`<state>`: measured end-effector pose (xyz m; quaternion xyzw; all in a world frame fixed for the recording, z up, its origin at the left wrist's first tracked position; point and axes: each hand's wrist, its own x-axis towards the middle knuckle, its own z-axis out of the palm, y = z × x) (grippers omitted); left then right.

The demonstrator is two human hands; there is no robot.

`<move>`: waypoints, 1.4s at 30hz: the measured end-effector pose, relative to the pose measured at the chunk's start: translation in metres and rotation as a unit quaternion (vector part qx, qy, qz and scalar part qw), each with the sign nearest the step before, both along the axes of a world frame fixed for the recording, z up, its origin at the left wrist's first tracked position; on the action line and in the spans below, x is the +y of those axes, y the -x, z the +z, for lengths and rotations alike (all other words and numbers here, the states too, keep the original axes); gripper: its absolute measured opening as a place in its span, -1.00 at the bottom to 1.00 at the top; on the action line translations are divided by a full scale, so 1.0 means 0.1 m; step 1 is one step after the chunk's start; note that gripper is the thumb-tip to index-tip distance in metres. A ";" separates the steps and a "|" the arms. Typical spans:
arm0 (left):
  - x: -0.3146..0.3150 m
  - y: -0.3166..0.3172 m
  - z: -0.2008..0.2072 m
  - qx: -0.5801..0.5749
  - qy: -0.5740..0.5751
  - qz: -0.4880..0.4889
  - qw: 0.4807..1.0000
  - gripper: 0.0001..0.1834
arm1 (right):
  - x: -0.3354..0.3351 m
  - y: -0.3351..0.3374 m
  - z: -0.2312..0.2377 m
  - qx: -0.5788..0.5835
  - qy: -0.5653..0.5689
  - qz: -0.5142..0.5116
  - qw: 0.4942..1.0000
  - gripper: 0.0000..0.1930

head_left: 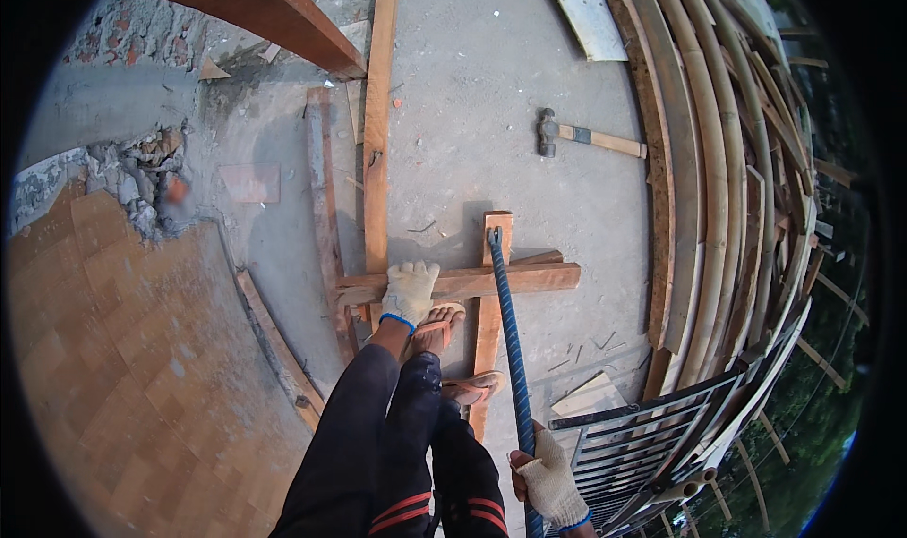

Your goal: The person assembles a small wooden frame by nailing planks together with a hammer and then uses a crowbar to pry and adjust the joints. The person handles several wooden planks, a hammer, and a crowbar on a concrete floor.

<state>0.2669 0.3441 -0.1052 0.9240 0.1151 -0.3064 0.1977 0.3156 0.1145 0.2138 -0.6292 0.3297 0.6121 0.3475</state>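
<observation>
My left hand [411,290], in a cream work glove with a blue cuff, is closed over a reddish wooden beam [534,278] that lies crosswise. That beam rests across a second wooden piece [487,335] running lengthwise beneath it. In my right hand [551,481], gloved the same way with bare fingertips, is the lower part of a long blue ribbed crowbar [511,335]. Its forked claw end is at the far end of the lengthwise piece, apparently touching the wood; whether a nail sits in the claw cannot be made out. My sandaled feet stand close by, one against the lengthwise piece.
A hammer [590,136] lies on the concrete floor [463,85] ahead, beside stacked long timbers [699,188] on the right. Loose nails [579,354] are scattered near a metal grille [642,444]. Long planks [376,141] lie left, near broken masonry [142,179] and tiles [142,349].
</observation>
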 end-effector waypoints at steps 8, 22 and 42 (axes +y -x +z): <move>0.02 -0.13 -0.02 0.050 -0.004 -0.001 0.999 -0.31 | -0.15 0.40 -0.24 -0.018 -0.026 -0.022 0.999 -0.39; -1.21 0.03 1.54 0.211 0.534 0.547 0.609 -0.60 | -0.50 1.36 1.87 0.009 0.144 0.151 0.978 -0.40; -1.93 0.24 1.96 0.213 0.361 0.658 0.626 -0.73 | -0.94 2.51 1.56 -0.086 0.146 -0.038 0.985 -0.53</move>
